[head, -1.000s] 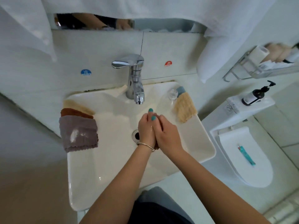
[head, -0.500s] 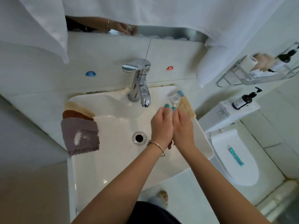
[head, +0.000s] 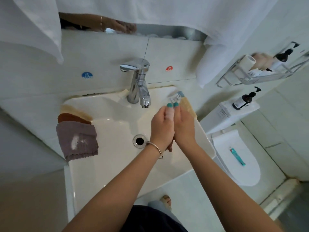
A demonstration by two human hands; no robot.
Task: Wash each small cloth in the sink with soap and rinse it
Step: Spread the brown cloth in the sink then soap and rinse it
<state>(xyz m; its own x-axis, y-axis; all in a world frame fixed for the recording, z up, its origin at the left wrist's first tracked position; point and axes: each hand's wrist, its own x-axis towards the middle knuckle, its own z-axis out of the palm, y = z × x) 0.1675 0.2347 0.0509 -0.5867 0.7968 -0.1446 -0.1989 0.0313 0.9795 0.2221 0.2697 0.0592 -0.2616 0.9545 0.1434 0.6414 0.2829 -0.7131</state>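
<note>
My left hand (head: 161, 128) and my right hand (head: 184, 126) are pressed palm to palm with straight fingers over the white sink (head: 100, 181), right of the drain (head: 139, 141). A small pinkish-brown bit pokes out below the palms; whether it is a cloth I cannot tell. No water runs from the chrome tap (head: 138, 84). On the left rim lie a grey-purple cloth (head: 76, 139), a brown cloth (head: 71, 118) and a beige cloth (head: 75, 110). Another beige cloth (head: 188, 105) and a clear bottle with a blue cap (head: 176, 97) lie on the right rim beyond my fingertips.
A toilet (head: 237, 173) stands to the right with a teal tube (head: 237, 155) on its lid and a dark pump bottle (head: 244, 100) on its tank. A wire shelf (head: 260, 71) hangs on the right wall. White towels (head: 209, 67) hang above the sink.
Both hands, still pressed together, have moved from beside the drain to the right and a little farther back, toward the right rim. The tap stays off.
</note>
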